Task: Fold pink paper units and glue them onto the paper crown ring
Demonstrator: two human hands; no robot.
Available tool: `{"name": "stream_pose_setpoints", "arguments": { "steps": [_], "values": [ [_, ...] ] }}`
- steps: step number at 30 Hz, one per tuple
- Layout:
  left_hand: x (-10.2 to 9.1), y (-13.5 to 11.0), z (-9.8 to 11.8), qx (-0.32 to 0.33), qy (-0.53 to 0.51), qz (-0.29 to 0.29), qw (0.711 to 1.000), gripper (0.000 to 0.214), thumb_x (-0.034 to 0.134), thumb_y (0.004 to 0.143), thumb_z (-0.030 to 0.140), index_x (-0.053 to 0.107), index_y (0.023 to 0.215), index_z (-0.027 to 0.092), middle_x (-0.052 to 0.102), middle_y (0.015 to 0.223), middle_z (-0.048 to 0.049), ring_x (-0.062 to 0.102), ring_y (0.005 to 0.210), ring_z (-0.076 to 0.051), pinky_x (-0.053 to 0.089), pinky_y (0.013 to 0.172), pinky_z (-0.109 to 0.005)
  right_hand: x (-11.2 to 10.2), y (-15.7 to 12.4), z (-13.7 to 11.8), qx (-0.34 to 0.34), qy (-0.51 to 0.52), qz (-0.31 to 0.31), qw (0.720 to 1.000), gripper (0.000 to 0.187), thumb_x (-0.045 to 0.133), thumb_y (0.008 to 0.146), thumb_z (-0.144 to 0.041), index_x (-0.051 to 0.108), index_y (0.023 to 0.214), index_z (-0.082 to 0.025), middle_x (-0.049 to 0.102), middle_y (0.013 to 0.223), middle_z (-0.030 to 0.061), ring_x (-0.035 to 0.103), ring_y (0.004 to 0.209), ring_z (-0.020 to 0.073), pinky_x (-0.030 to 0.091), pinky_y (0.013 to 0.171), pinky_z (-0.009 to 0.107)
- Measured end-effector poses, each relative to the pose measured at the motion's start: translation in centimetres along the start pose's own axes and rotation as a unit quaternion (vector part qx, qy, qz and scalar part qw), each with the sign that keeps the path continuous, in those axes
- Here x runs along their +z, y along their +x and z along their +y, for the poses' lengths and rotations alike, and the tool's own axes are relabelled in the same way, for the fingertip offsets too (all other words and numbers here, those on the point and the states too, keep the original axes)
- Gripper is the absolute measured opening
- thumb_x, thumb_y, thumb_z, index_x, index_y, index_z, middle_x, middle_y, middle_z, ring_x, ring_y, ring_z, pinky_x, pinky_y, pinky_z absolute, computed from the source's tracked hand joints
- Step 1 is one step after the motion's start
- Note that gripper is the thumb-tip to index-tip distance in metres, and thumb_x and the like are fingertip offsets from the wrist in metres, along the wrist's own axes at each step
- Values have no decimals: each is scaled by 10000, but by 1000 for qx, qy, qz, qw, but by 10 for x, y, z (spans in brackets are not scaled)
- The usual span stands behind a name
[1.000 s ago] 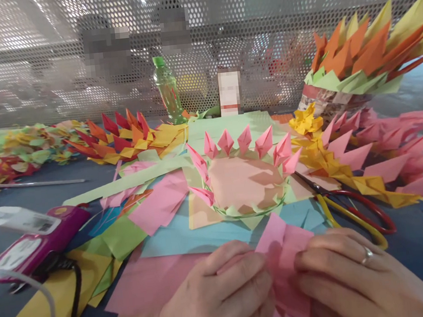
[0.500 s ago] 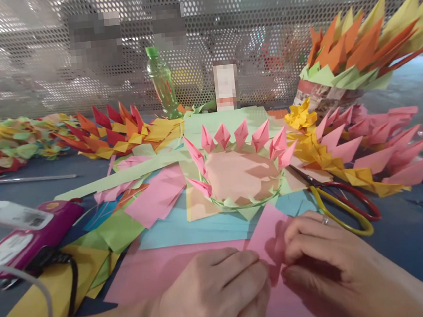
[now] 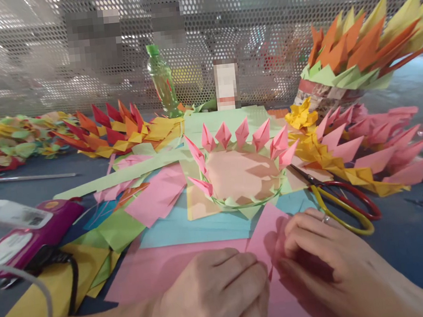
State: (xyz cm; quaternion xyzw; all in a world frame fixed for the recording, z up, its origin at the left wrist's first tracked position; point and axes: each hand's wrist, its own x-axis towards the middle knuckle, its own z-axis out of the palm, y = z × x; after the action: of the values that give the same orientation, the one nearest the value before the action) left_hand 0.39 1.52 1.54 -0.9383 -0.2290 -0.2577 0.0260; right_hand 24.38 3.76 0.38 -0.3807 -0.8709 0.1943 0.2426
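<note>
In front of me, my left hand [image 3: 218, 290] is closed, its fingers curled down at a piece of pink paper [image 3: 272, 270] between the two hands. From the other side my right hand [image 3: 331, 261], with a ring on one finger, pinches the same paper between thumb and fingers. Most of that piece is hidden behind the fingers. Pink sheets [image 3: 147, 272] lie beneath both hands. Just beyond stands a green paper ring [image 3: 234, 206] with folded pink points [image 3: 223, 135] around its far side.
Scissors [image 3: 341, 208] with yellow and red handles lie right of the ring. A purple glue gun [image 3: 53, 223] and cable are at left. Behind are a green bottle [image 3: 162, 83], red-orange paper petals [image 3: 115, 128], a yellow-and-pink paper garland [image 3: 341, 161] and a tall orange paper piece [image 3: 357, 44].
My right thumb has shifted slightly left and up against the pink paper. My left hand stays nearly in place, and the things on the table look the same.
</note>
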Motion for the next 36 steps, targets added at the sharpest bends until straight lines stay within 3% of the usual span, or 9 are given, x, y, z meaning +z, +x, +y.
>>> {"name": "stream_pose_setpoints", "arguments": {
  "steps": [7,13,19,30,36],
  "values": [
    [-3,0,-2,5,-23,-10,1000,395,333,1010,90,728,1019,110,775,993,-55,708,842,-200,588,748,-343,2,3,-2,-6,-9,20,1000,206,555,976,-138,511,792,-220,577,796,-4,506,755,177,380,706,355],
    [-2,4,-2,1,-23,-28,999,356,355,1020,120,674,1174,94,763,976,-51,690,817,-204,575,703,-345,2,1,-2,-13,-13,18,1000,191,564,965,-133,503,806,-220,572,802,-7,500,757,173,371,698,349],
    [1,11,-5,-10,-28,-98,995,322,386,1006,36,695,1050,114,705,897,-25,639,764,-168,534,659,-290,3,0,-2,-7,-14,20,1000,178,570,952,-131,513,812,-224,583,805,-6,517,762,179,374,698,353],
    [1,12,-4,-13,-17,-105,994,333,381,1016,29,698,1021,132,673,886,0,617,767,-164,509,671,-309,6,-2,2,-9,-12,20,1000,189,594,932,-113,493,820,-229,562,820,-14,494,770,182,359,718,363],
    [-2,12,-4,-10,-28,-133,991,259,440,999,44,684,1006,132,658,909,3,590,764,-165,491,656,-316,3,-3,5,-4,-26,-2,1000,151,585,932,-104,519,942,-239,577,900,-7,504,839,202,362,749,372]
  ]
}}
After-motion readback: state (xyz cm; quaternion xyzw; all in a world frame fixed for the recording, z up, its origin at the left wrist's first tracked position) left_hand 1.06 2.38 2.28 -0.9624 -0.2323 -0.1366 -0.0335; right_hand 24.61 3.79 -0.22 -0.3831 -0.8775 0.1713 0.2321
